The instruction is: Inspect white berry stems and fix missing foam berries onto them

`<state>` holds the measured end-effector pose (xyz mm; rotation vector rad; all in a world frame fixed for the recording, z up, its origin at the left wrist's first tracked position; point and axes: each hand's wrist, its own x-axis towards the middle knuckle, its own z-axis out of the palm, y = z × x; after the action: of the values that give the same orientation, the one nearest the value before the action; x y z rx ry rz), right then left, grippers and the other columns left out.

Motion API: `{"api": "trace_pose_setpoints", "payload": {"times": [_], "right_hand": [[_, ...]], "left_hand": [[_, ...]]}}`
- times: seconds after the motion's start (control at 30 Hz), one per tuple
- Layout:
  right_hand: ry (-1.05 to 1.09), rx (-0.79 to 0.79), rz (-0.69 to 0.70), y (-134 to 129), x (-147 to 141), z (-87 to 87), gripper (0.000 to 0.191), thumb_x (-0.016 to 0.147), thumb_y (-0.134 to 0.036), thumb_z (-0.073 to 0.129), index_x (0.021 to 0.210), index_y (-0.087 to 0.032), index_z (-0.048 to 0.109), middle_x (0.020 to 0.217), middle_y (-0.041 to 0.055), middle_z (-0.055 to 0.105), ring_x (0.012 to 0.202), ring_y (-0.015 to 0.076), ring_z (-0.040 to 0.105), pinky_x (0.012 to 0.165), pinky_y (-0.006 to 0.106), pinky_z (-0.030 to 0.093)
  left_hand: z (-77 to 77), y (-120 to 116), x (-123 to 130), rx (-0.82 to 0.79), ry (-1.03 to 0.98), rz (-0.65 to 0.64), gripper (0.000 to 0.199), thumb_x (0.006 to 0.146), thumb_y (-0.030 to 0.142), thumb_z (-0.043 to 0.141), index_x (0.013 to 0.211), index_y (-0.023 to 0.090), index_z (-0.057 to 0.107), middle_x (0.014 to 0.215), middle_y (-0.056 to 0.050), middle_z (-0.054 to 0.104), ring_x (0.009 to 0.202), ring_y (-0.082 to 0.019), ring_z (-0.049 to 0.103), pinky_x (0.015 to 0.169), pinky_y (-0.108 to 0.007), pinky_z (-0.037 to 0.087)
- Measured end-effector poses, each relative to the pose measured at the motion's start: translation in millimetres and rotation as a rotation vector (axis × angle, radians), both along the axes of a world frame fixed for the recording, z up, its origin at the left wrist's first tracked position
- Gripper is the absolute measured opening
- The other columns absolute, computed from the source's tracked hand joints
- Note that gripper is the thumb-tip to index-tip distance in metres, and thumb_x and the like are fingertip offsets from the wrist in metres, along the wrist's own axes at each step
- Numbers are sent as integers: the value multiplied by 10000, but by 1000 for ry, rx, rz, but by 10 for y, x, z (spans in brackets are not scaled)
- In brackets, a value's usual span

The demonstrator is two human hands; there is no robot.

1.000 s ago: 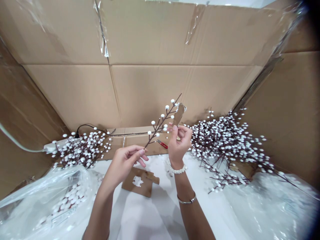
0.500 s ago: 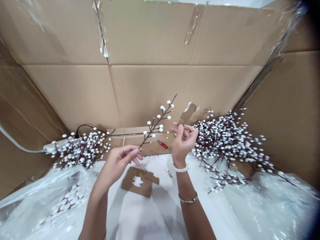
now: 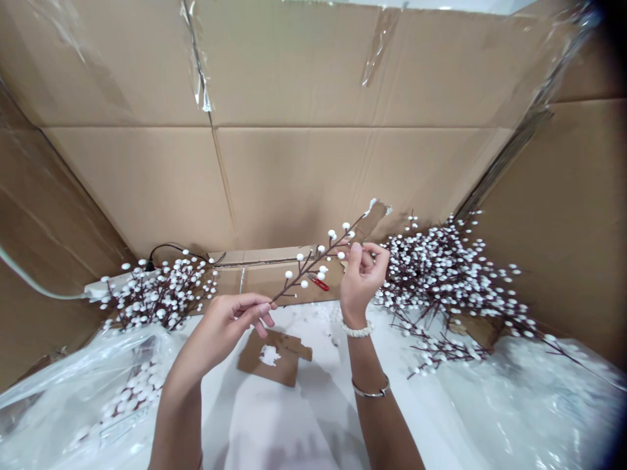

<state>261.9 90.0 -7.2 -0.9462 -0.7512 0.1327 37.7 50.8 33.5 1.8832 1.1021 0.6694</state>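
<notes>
My left hand (image 3: 240, 320) pinches the lower end of a brown artificial berry branch (image 3: 307, 267) between thumb and fingers. The branch slants up to the right, with several white berries and a few bare twig ends. My right hand (image 3: 363, 277) is closed beside its upper half, and a torn cardboard strip (image 3: 371, 220) with white paste-like edges sticks up from behind its fingers. Whether the fingertips also pinch a berry I cannot make out. Below the hands lies a cardboard piece (image 3: 284, 376) with a white smear. Red thread snips (image 3: 321, 283) lie behind the branch.
Berry branches are piled at right (image 3: 441, 274), with a smaller bunch (image 3: 161, 290) at left. A clear plastic bag (image 3: 130, 391) with white berries lies front left; more plastic (image 3: 533, 405) is front right. Cardboard walls (image 3: 313, 163) enclose the white table. A power strip (image 3: 105, 287) sits at left.
The branch has swung down and to the right, so its upper part now reaches the right hand's fingers. My left hand has dropped slightly; my right hand has barely shifted.
</notes>
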Motion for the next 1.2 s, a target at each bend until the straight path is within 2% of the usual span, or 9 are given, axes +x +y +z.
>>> {"api": "trace_pose_setpoints", "payload": {"times": [0.27, 0.57, 0.83, 1.2], "right_hand": [[31, 17, 15, -1, -3, 0, 177, 898, -346, 552, 921, -214, 437, 862, 36, 728, 699, 137, 724, 680, 264, 560], [23, 3, 21, 12, -11, -21, 177, 907, -353, 538, 938, -217, 429, 913, 58, 732, 744, 146, 733, 711, 288, 578], [-4, -4, -14, 10, -12, -27, 171, 908, -350, 542, 933, -211, 447, 842, 33, 722, 745, 136, 724, 712, 274, 567], [21, -34, 19, 52, -12, -81, 218, 904, -392, 543, 934, -207, 432, 889, 58, 743, 687, 150, 729, 695, 289, 554]], "left_hand": [[4, 1, 0, 2, 11, -3, 332, 899, 456, 531, 828, 192, 719, 732, -42, 741, 673, -167, 685, 668, -243, 453], [0, 1, 5, 29, 3, 6, 331, 893, 446, 532, 801, 193, 725, 661, -37, 722, 649, -175, 680, 624, -243, 454], [12, -7, 4, 5, -14, 27, 316, 894, 442, 544, 815, 192, 721, 716, -36, 730, 645, -154, 679, 626, -222, 461], [-26, 51, -31, 8, -110, 59, 316, 894, 440, 553, 863, 163, 701, 787, -52, 731, 630, -141, 685, 606, -215, 493]]}}
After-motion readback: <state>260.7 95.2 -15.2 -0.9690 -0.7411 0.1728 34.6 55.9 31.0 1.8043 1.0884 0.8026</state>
